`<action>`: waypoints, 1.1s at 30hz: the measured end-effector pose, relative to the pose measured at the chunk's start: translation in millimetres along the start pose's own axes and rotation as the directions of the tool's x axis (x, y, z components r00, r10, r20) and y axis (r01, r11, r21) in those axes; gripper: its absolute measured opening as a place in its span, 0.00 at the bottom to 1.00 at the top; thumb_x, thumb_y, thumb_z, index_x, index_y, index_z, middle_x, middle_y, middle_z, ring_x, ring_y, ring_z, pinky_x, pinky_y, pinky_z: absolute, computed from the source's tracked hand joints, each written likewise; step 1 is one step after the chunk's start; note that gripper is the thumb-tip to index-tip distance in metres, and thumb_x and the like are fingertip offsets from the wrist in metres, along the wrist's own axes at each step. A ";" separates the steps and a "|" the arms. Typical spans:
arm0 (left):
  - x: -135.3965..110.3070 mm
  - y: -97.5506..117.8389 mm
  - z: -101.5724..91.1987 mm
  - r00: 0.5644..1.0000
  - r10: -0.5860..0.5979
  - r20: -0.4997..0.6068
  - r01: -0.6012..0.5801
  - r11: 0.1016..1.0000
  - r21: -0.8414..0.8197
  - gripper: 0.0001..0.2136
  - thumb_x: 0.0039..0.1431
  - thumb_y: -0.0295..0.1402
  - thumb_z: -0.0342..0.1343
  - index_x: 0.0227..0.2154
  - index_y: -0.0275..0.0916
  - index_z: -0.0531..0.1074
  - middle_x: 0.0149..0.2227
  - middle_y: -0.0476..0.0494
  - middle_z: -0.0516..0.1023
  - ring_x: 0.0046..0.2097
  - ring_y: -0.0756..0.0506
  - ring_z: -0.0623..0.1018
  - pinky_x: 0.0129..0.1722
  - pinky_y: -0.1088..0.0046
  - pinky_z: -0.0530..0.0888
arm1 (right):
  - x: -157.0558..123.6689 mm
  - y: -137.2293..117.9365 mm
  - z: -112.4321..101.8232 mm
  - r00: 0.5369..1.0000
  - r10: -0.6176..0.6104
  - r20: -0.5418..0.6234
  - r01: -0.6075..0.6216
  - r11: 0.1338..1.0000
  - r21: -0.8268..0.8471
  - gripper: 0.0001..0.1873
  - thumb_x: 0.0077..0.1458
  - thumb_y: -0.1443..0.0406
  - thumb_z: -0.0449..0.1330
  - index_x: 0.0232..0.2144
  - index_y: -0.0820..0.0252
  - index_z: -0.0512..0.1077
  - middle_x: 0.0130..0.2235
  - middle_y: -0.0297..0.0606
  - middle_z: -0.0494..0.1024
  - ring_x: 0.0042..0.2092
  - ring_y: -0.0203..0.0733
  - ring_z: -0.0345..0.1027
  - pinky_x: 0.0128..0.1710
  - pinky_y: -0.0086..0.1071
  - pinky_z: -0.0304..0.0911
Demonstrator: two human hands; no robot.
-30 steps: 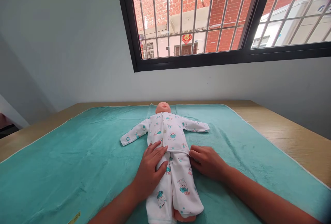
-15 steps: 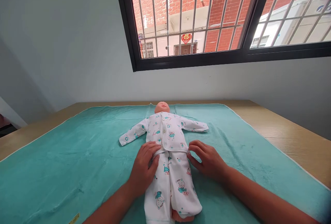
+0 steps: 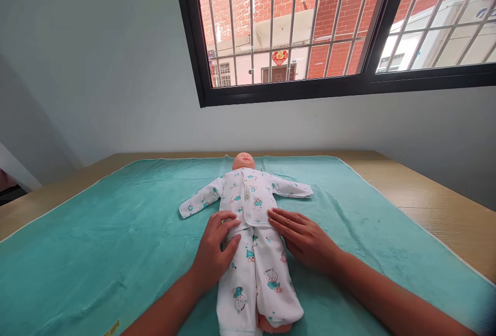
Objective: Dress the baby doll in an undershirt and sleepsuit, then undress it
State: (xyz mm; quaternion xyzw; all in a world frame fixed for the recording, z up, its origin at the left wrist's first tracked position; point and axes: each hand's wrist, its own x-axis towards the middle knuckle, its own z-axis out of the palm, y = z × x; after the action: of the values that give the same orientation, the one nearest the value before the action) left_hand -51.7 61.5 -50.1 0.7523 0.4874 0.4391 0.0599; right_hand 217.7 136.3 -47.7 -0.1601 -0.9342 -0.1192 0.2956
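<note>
A baby doll (image 3: 244, 161) lies on its back, head toward the wall, both sleeves spread out. It wears a white printed shirt (image 3: 256, 191) closed down the front, and matching white pants (image 3: 273, 284). My left hand (image 3: 217, 248) rests at the left side of the waist, fingers apart on the shirt hem and thumb on the pants. On the opposite side my right hand (image 3: 304, 235) lies with fingers stretched flat over the shirt's lower right edge. One foot (image 3: 273, 324) of the doll shows below the right pant leg.
A teal cloth (image 3: 116, 232) is spread under the doll on a wooden table (image 3: 434, 196). Behind the table stands a grey wall (image 3: 116, 67) with a barred, black-framed window (image 3: 287, 95). A small yellow tag (image 3: 112, 327) is at the cloth's lower left.
My right hand has moved left from the shirt's side edge onto its front, and its curled fingers have straightened. My left hand has barely moved.
</note>
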 end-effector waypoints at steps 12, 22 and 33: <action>5.6 5.7 5.2 0.997 -0.075 -0.018 0.076 0.997 0.015 0.09 0.61 0.29 0.50 0.42 0.43 0.73 0.50 0.42 0.68 0.55 0.42 0.67 0.54 0.59 0.69 | 0.9 -4.5 0.8 0.997 0.074 -0.003 -0.074 0.994 0.078 0.27 0.61 0.72 0.49 0.62 0.60 0.58 0.61 0.45 0.64 0.64 0.44 0.54 0.58 0.42 0.63; 20.9 25.5 16.0 0.990 -0.123 -0.071 0.133 0.978 0.160 0.09 0.53 0.25 0.57 0.36 0.42 0.75 0.46 0.43 0.70 0.52 0.41 0.68 0.53 0.57 0.69 | -0.6 -1.7 9.6 0.996 0.080 0.035 -0.083 0.995 0.063 0.28 0.61 0.74 0.48 0.63 0.60 0.57 0.63 0.43 0.61 0.65 0.45 0.51 0.60 0.44 0.61; 21.7 25.5 17.8 0.995 -0.002 -0.102 0.015 0.992 0.129 0.07 0.62 0.26 0.50 0.30 0.39 0.71 0.41 0.44 0.73 0.47 0.43 0.69 0.47 0.61 0.68 | 1.0 -2.8 8.8 0.994 0.100 0.035 -0.102 0.993 0.065 0.27 0.62 0.72 0.49 0.63 0.57 0.58 0.62 0.42 0.63 0.65 0.46 0.52 0.59 0.44 0.62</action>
State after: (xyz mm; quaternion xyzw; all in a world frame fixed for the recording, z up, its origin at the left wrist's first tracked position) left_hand -18.6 71.4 -34.6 0.7291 0.5205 0.4442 -0.0120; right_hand 211.4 136.8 -54.5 -0.1989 -0.9330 -0.0703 0.2917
